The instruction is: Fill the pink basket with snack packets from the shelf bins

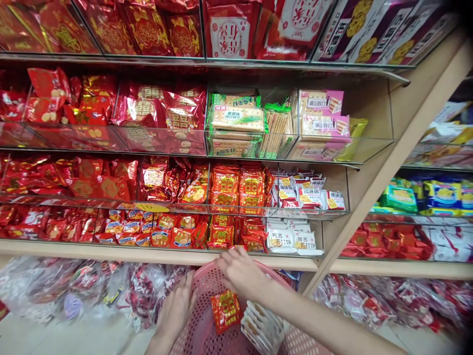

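I hold a pink perforated plastic basket (207,286) low in front of a snack shelf. My left hand (177,308) grips its left rim, fingers curled over the edge. My right hand (240,273) reaches over the basket, fingers curled downward just above a red and gold snack packet (226,310); whether it still touches the packet I cannot tell. A stack of white biscuit packets (260,325) lies in the basket to the right of the red packet.
Clear acrylic bins (240,236) on the wooden shelf (148,255) hold red snack packets and white biscuit packs. Higher tiers carry green and pink cracker packs. Clear bags of sweets (92,291) sit below. A slanted wooden divider (373,192) separates another shelf unit on the right.
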A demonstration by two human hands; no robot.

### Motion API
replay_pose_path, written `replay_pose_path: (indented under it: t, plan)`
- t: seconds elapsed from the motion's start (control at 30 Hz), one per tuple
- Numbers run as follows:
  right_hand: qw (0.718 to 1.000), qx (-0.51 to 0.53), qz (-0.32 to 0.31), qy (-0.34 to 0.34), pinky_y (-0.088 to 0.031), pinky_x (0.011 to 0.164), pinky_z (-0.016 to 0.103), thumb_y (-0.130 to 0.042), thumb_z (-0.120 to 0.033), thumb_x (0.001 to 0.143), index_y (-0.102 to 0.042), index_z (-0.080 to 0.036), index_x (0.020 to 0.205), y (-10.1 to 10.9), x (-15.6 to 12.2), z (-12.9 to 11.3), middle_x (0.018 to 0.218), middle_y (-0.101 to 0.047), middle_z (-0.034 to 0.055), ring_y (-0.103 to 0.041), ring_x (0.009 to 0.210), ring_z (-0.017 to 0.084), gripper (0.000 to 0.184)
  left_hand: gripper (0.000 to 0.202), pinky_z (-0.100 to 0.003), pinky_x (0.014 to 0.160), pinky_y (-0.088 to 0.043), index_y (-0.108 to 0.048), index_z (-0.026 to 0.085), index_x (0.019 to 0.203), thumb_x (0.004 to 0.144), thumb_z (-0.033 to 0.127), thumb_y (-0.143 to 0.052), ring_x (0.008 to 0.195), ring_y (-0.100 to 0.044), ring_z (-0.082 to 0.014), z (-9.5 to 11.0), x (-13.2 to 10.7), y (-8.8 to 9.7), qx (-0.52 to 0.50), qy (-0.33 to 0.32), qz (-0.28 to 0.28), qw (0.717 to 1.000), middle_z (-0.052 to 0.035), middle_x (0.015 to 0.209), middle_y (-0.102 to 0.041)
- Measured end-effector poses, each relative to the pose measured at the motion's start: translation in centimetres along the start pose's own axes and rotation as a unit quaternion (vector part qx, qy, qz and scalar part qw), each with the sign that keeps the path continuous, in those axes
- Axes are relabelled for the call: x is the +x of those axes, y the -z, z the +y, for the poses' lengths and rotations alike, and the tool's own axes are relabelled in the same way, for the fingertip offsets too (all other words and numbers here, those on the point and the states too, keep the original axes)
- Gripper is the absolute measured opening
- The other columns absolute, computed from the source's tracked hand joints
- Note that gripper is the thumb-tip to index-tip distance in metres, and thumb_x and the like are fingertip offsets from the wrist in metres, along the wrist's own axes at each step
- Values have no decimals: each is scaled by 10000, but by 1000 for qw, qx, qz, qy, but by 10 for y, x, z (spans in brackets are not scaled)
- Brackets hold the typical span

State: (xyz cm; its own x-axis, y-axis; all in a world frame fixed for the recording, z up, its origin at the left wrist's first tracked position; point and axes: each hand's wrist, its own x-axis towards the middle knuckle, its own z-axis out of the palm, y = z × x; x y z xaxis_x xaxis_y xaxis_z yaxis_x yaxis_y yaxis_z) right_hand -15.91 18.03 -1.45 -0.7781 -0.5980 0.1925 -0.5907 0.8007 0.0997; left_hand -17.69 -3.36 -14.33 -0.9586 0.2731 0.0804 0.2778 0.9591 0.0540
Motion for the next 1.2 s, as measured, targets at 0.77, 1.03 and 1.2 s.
replay_pose_path:
  t: [0.77,1.03,1.2]
  plan:
    - [609,612,281,-419,-209,264,129,-559,-121,842,-477,-154,639,132,133,129,362,-505,-34,-342,274,30,221,460,-303,917,-481,-396,134,1368,932,220,-277,1156,-571,-211,-4,-2,-2,-27,20,-3,999,-148,1302,-561]
    - [572,637,302,-420,-206,265,123,-486,-92,862,-476,-154,672,132,128,130,369,-485,-57,-344,283,30,200,480,-353,901,-492,-349,94,1394,940,225,-268,1162,-565,-238,-5,-1,-1,-48,14,-10,999,-194,1333,-521]
    - [553,666,298,-402,-303,292,127,-429,-114,885,-474,-153,753,139,118,127,466,-547,-35,-428,328,44,145,467,-340,880,-507,-374,119,1383,934,221,-294,1125,-593,-232,-3,-2,-1,-51,15,7,999,-175,1327,-534]
